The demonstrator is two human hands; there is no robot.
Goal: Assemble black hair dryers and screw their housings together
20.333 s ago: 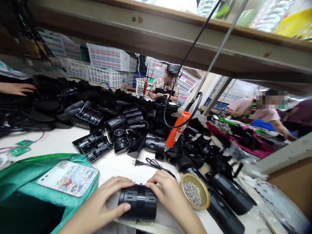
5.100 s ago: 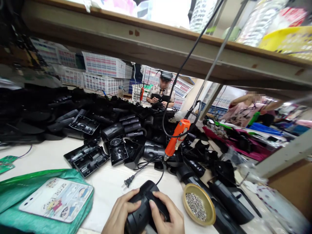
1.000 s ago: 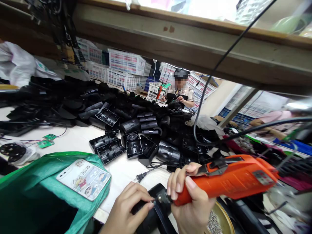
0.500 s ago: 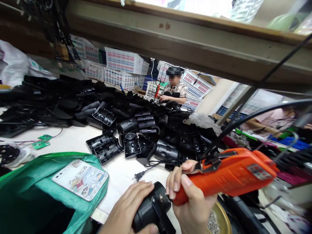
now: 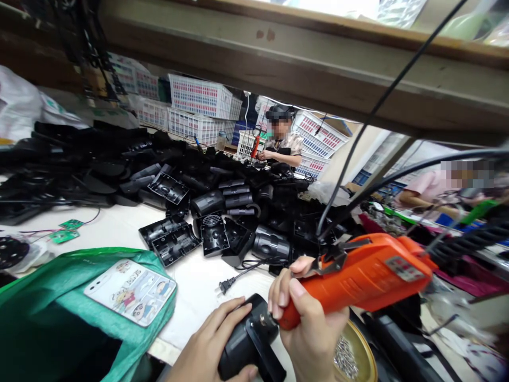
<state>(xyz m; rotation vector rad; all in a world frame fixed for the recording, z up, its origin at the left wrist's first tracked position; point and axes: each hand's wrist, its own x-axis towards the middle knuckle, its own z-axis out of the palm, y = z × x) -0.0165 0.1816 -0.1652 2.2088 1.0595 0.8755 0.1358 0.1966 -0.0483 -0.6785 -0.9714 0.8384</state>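
Note:
At the bottom middle, my left hand (image 5: 217, 345) wraps round a black plastic housing (image 5: 242, 345) with a flat black arm on its near side. An orange electric screwdriver (image 5: 358, 276) lies tilted in my right hand (image 5: 310, 318), its tip end pointing left against the end of the housing. My right fingers close round the front of the tool and hide its bit. Below my right wrist, a yellowish bowl (image 5: 371, 361) holds many small screws (image 5: 345, 358).
Black plastic shells (image 5: 175, 241) pile across the white table (image 5: 191, 286). A plug (image 5: 226, 286) lies before them. At left are a green bag (image 5: 51, 281), a phone (image 5: 131, 292) and circuit boards (image 5: 66, 235). A beam (image 5: 254, 58) crosses overhead; two people (image 5: 282, 143) work beyond.
The rear of the screwdriver has swung a little to the left and its black cable has shifted left. Both hands keep their grip, and the housing has barely moved.

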